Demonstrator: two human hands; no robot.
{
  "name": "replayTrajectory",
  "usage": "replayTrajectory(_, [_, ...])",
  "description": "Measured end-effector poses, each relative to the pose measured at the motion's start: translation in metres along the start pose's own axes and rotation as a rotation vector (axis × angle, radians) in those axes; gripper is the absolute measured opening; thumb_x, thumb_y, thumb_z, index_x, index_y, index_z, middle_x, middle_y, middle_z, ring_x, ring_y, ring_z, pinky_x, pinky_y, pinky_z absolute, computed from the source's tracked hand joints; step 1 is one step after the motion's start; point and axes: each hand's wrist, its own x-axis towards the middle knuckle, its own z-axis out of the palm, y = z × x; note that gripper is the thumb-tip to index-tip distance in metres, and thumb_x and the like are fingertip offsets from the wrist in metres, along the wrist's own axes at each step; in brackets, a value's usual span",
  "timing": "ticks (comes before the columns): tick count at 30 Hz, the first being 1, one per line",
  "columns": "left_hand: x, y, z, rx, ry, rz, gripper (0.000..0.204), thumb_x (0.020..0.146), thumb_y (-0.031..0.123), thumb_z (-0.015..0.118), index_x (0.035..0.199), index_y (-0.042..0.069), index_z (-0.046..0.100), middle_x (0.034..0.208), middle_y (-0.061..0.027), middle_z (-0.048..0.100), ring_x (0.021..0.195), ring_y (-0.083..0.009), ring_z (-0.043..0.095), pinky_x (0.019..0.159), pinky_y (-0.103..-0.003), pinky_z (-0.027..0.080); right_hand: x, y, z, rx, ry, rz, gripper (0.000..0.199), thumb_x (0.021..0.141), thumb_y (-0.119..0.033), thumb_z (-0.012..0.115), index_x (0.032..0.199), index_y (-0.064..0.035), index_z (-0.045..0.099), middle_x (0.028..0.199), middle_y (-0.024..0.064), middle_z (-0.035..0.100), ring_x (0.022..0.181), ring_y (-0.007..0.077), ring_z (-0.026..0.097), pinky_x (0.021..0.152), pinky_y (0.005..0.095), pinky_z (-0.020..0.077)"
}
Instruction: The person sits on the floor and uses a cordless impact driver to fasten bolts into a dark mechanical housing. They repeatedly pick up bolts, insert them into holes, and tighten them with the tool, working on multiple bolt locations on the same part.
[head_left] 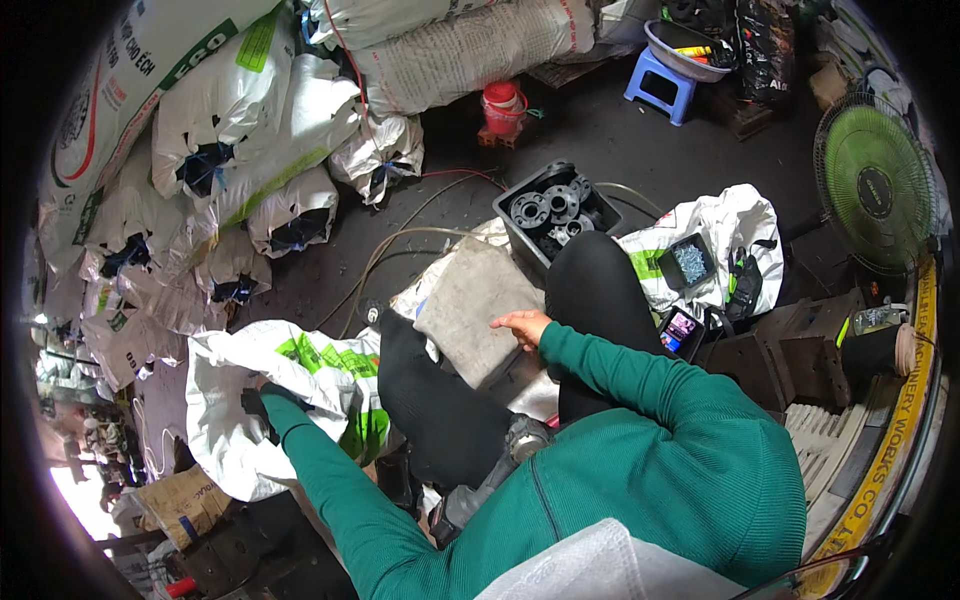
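Note:
My left hand (pixel 262 384) reaches into the mouth of a white woven sack (pixel 225 440) with green print, left of my knee. A small black piece (pixel 252 402) shows against that hand; the fingers are mostly hidden, so whether they grip it is unclear. My right hand (pixel 522 326) hovers at the right edge of a worn, greyish cloth-like pad (pixel 475 305) between my knees. Its fingers are stretched out, and nothing shows in them. Just beyond my right knee, a dark crate (pixel 530 232) holds several dark round flanged parts (pixel 563 203).
Right of my knee, a small black tray (pixel 688 262) of bluish small pieces sits on another white sack (pixel 755 225), near a lit phone-like screen (pixel 680 330). A green fan (pixel 875 190) stands right. Filled sacks (pixel 230 110) pile up left; a hose (pixel 385 245) crosses the floor.

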Motion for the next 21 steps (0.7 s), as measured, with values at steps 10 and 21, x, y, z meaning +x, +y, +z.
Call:
replayTrajectory(10, [-0.010,-0.029,0.015,-0.399,0.158,-0.186,0.039,0.085,0.030,0.049,0.115,0.006,0.056,0.112,-0.0099,0.056,0.088,-0.0208,0.056,0.067,-0.030,0.045,-0.017,-0.127,-0.040,-0.277,0.312,-0.608,0.026,0.086,-0.031,0.057,0.097,-0.0087,0.066,0.052,-0.0072,0.045,0.038,0.0034,0.032,0.036,0.0209,0.0228])
replayTrajectory(21, [-0.204,-0.046,-0.149,-1.067,1.042,-0.046,0.041,0.089,0.030,0.046,0.110,-0.003,0.056,0.109,-0.0131,0.058,0.091,-0.0195,0.058,0.064,-0.027,0.047,0.103,-0.214,-0.189,-1.366,0.895,-0.316,0.030,0.077,-0.029,0.064,0.107,-0.0223,0.063,0.098,0.0075,0.065,0.092,0.0249,0.061,0.083,0.0363,0.0466])
